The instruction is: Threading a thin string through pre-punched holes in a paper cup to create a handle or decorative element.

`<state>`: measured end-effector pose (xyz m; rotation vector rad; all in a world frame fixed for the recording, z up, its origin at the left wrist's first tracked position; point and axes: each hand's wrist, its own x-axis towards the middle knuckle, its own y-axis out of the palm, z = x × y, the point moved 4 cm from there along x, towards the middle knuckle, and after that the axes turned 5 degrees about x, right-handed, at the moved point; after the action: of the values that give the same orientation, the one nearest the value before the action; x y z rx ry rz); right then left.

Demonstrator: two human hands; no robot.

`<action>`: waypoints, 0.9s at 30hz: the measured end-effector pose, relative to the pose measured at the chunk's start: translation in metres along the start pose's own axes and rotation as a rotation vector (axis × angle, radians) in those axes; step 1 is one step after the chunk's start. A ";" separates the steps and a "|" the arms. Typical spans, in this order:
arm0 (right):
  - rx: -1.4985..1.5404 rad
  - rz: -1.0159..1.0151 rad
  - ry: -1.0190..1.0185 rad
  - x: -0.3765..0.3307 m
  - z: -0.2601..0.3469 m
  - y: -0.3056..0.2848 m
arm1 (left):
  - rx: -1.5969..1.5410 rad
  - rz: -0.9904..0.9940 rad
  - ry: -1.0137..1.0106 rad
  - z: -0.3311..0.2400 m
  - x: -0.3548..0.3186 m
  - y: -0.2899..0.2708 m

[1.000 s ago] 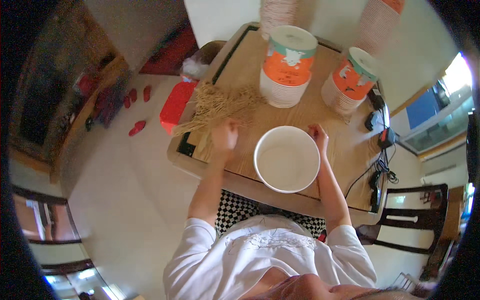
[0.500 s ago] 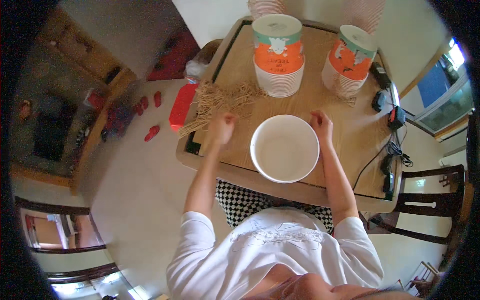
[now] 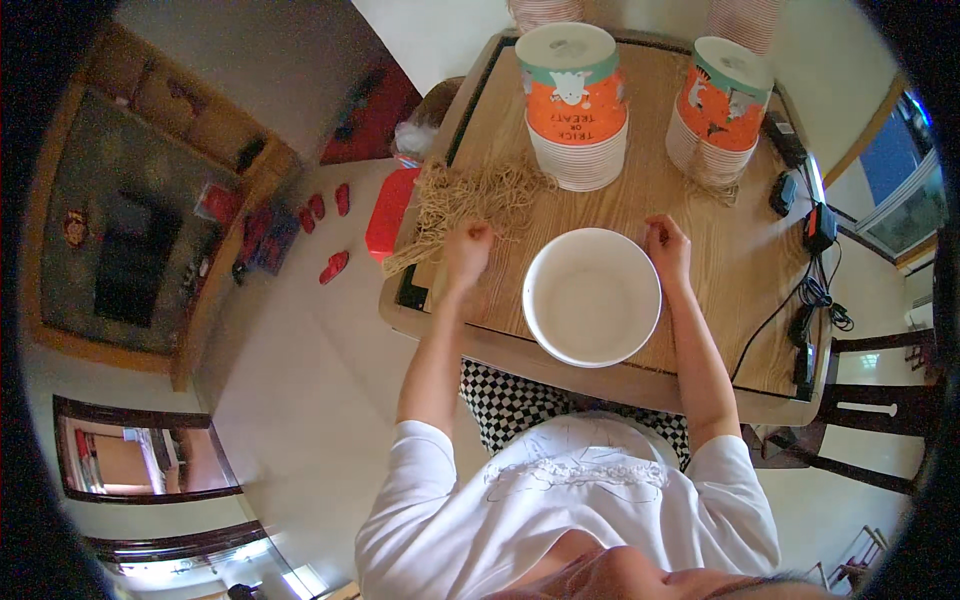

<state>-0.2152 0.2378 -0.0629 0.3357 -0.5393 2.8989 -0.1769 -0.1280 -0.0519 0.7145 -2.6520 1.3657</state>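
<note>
A white round bucket point(image 3: 592, 297) stands upright on the wooden table in front of me, its mouth facing up. My left hand point(image 3: 468, 256) is to the left of it, beside a loose heap of tan paper twine point(image 3: 475, 200), with fingers curled and pinched together. Close by the bucket's right rim is my right hand point(image 3: 669, 250), its fingers also bent inward. Anything thin inside either hand is too small to make out.
Beyond the bucket stand two stacks of upside-down orange and green printed buckets point(image 3: 572, 105) point(image 3: 720, 105). A red box point(image 3: 392, 213) sits at the table's left edge. Black adapters and cables point(image 3: 818, 228) line the right edge. A dark wooden chair point(image 3: 875, 408) is at the right.
The whole view has shifted slightly, so the table and its things appear farther right. Both hands keep about the same places relative to the bucket.
</note>
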 end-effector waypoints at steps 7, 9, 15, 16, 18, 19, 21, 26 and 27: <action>-0.006 -0.009 -0.014 -0.001 -0.012 -0.011 | -0.306 -0.027 0.040 -0.073 0.045 -0.094; 0.008 -0.034 -0.026 -0.001 -0.007 -0.014 | -0.650 0.032 -0.013 -0.094 0.040 -0.098; -0.002 -0.047 -0.077 0.002 -0.016 -0.007 | -1.331 -0.152 0.007 -0.134 0.079 -0.195; -0.002 -0.049 -0.079 0.003 -0.014 -0.008 | -1.382 -0.253 0.051 -0.147 0.074 -0.213; 0.011 -0.044 -0.066 0.002 -0.006 -0.008 | -1.294 -0.302 0.249 -0.150 0.071 -0.241; 0.008 -0.051 -0.066 0.002 -0.007 -0.010 | -1.228 -0.289 0.288 -0.159 0.063 -0.245; -0.002 -0.052 -0.093 0.005 0.000 -0.005 | -1.131 -0.164 0.288 -0.168 0.041 -0.243; 0.418 0.240 0.090 0.037 -0.002 -0.012 | -0.683 0.116 0.197 -0.199 -0.056 -0.184; 0.598 0.317 0.099 0.036 0.023 -0.016 | -0.549 0.181 0.170 -0.195 -0.067 -0.163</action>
<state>-0.2422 0.2480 -0.0274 0.1886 0.3399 3.3070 -0.0742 -0.0305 0.1694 0.2847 -2.7964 0.6223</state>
